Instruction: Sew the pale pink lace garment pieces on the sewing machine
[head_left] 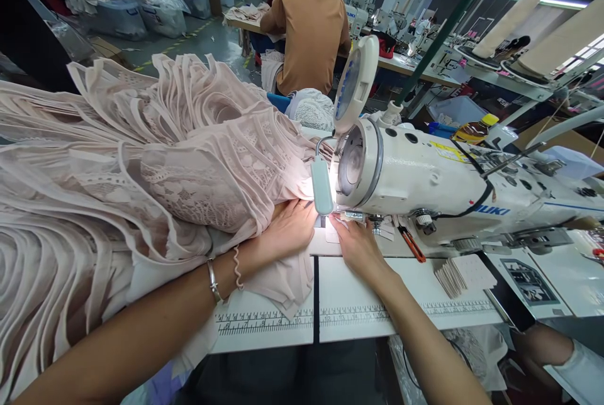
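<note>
My left hand [295,226] lies palm down on a pale pink lace garment [202,188], its fingers stretched toward the needle area of a white sewing machine [419,172]. From the right, my right hand [358,244] reaches to the same spot with its fingers drawn together. The machine head and a small lamp [321,186] partly hide those fingertips, so what they pinch is unclear. A small pale piece [332,235] lies beside the right thumb. Part of the pink fabric hangs over the table edge below my left wrist.
Layered pink garments [42,222] heap up on the left. Orange-handled snips [412,243] and a stack of pale pieces [465,273] lie to the right. A ruler strip [353,315] runs along the front edge. A person in a brown shirt [309,34] sits ahead.
</note>
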The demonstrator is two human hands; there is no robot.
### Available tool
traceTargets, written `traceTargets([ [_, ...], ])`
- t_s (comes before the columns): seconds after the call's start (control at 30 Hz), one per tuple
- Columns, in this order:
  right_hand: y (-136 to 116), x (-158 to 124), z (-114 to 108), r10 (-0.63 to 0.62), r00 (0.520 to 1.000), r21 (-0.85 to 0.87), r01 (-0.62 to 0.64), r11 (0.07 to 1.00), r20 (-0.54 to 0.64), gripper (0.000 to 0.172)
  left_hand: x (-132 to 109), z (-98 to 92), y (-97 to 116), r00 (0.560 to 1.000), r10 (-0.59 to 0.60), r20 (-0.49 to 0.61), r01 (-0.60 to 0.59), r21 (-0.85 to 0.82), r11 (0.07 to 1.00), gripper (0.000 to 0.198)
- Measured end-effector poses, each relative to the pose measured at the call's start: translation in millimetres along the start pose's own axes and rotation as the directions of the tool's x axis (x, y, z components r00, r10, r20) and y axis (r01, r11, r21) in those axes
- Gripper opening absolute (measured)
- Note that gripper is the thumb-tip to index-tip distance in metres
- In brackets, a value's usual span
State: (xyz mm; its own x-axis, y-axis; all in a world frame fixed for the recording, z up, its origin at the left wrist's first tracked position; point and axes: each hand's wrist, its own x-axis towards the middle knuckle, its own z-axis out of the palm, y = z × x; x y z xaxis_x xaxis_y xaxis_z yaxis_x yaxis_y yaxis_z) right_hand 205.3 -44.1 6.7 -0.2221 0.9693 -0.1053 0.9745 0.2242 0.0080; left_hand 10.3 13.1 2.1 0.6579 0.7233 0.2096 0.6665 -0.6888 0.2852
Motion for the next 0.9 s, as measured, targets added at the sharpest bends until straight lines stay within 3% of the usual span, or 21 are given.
traceTargets([
  [0.27, -0.3, 2.1, -1.2, 0.021, 1.000, -0.008, -0.021, 1.000, 0.005, 0.062, 0.3, -2.7, 1.8, 0.999, -0.035, 0.020, 0.035, -0.015, 0.999, 0.029],
  [0.43, -6.2, 1.0, 2.0, 0.024, 0.996, -0.095, -0.033, 0.995, -0.089, 0.058, 2.4, -8.7, 2.0, 0.999, -0.048, 0.021, 0.046, 0.061, 0.997, 0.032],
  [0.6, -9.9, 1.0, -2.4, 0.007, 0.996, -0.122, -0.018, 0.992, -0.084, 0.047, 4.8, -9.9, 1.5, 0.961, -0.240, -0.135, 0.253, 0.086, 0.964, 0.015],
  [0.73, -9.3, 3.8, -9.8, 0.104, 0.994, -0.112, -0.108, 0.988, -0.045, 0.052, 6.0, -4.8, -0.5, 0.922, -0.343, -0.177, 0.367, 0.123, 0.922, 0.016],
  [0.8, -8.5, 4.5, -10.5, 0.143, 0.989, -0.087, -0.144, 0.986, -0.027, 0.051, 4.1, -7.4, 1.6, 0.937, -0.298, -0.183, 0.330, 0.186, 0.925, 0.009],
  [0.9, -6.3, 2.4, -6.3, 0.152, 0.984, -0.051, -0.157, 0.986, -0.090, 0.050, -7.2, -21.7, 10.1, 0.984, -0.119, -0.132, 0.154, 0.297, 0.942, 0.010],
])
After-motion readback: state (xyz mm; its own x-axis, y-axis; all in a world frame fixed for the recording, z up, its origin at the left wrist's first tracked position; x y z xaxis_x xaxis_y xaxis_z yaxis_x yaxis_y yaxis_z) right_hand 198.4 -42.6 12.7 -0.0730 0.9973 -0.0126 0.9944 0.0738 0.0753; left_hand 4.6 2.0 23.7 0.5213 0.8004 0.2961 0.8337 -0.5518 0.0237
